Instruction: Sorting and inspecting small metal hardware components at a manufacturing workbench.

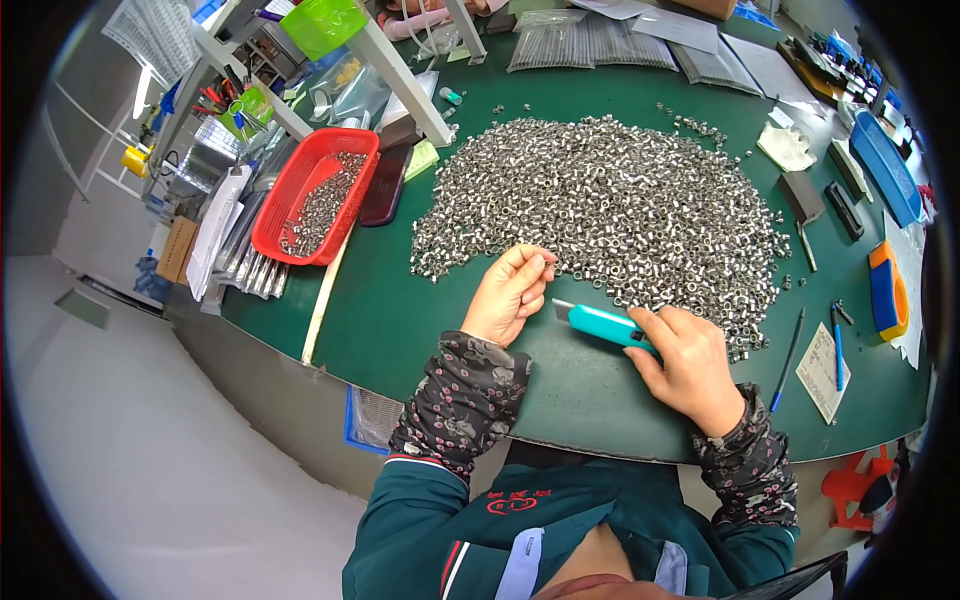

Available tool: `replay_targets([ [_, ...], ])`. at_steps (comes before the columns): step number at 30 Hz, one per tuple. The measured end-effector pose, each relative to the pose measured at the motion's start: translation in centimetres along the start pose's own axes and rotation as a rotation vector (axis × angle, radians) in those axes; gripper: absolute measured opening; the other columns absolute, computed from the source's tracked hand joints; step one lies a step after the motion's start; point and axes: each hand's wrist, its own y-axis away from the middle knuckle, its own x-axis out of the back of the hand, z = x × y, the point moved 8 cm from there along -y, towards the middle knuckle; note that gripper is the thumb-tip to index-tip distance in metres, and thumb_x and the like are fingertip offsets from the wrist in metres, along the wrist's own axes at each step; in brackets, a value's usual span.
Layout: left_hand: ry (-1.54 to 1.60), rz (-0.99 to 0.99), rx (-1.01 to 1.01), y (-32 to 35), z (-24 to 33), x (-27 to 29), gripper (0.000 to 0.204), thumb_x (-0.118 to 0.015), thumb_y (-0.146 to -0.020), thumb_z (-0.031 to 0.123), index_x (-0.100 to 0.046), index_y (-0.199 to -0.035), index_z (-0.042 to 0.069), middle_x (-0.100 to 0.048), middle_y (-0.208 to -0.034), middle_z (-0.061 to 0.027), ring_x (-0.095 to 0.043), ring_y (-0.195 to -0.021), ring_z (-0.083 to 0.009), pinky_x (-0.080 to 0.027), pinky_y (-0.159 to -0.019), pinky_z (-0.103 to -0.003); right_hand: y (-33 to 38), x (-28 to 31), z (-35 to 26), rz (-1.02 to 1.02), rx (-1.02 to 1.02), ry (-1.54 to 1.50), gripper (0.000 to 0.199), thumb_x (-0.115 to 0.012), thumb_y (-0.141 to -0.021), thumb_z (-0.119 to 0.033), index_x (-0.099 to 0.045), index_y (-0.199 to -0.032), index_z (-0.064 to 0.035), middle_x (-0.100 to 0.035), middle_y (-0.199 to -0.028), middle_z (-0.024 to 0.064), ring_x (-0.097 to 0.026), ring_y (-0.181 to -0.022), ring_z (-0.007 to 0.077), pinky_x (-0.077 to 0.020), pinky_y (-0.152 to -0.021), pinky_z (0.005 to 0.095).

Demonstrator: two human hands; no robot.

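Pinching one small metal ring (549, 262) between thumb and fingertips, your left hand (512, 293) sits at the near edge of the big heap of rings (610, 205) on the green table (400, 320); the grip is closed on that one piece, though the ring is too small to see clearly. Your right hand (688, 362) is wrapped shut around the teal body of a utility knife (605, 325), its short blade pointing left toward the left hand and lying just beside it. Judging by their look, the rings are hard, light, smooth and apt to roll or slip, so a fingertip pinch across the outside wall seems the sure hold; the knife is stiff and best held by its plastic handle, well back from the blade. Open table lies to the left of your hands and toward you, up to the curved near edge. A red basket (300, 170) with more rings stands well apart at the far left, pens (838, 345) and a paper note (822, 375) lie to the right, and the heap blocks the way ahead.
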Motion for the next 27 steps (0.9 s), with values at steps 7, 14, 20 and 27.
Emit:
replay_targets([
  [7,-0.108,0.015,-0.005,0.1,0.1,-0.4,0.02,-0.043,-0.084,0.011,-0.049,-0.098,-0.001,-0.049,-0.077,-0.0046,-0.03,-0.046,-0.0006,-0.026,-0.038,-0.013,0.2,-0.2,1.3,0.015,-0.13,-0.097,0.029,-0.06,-0.066,-0.013,-0.049,-0.091,-0.0024,-0.053,-0.07,0.0106,-0.053,-0.062,0.0259,-0.0418,-0.053,0.0339],
  [14,-0.112,-0.03,0.002,0.2,0.0,-0.8,0.02,-0.043,-0.083,0.009,-0.048,-0.1,-0.001,-0.049,-0.078,-0.0052,-0.031,-0.047,-0.0003,-0.027,-0.039,-0.013,0.5,-1.2,2.3,-0.055,-0.216,-0.139,0.021,-0.054,-0.073,-0.015,-0.05,-0.09,-0.0023,-0.055,-0.071,0.013,-0.054,-0.063,0.0288,-0.0423,-0.053,0.036],
  [20,-0.065,-0.064,0.007,0.4,-0.1,-1.5,0.016,-0.043,-0.083,0.008,-0.047,-0.096,0.0,-0.049,-0.077,-0.0055,-0.032,-0.047,-0.001,-0.026,-0.039,-0.014,0.5,-1.5,2.6,-0.098,-0.263,-0.214,0.019,-0.051,-0.075,-0.017,-0.052,-0.09,-0.0044,-0.056,-0.071,0.0135,-0.054,-0.063,0.0294,-0.0423,-0.054,0.0371],
  [27,-0.112,-0.053,0.011,0.3,-0.5,-1.3,0.014,-0.045,-0.083,0.011,-0.049,-0.09,0.0,-0.048,-0.071,-0.004,-0.031,-0.045,-0.0011,-0.025,-0.038,-0.014,0.6,-2.0,2.9,-0.114,-0.263,-0.212,0.02,-0.051,-0.075,-0.017,-0.051,-0.09,-0.0048,-0.055,-0.069,0.0128,-0.054,-0.061,0.0286,-0.0423,-0.053,0.0367],
])
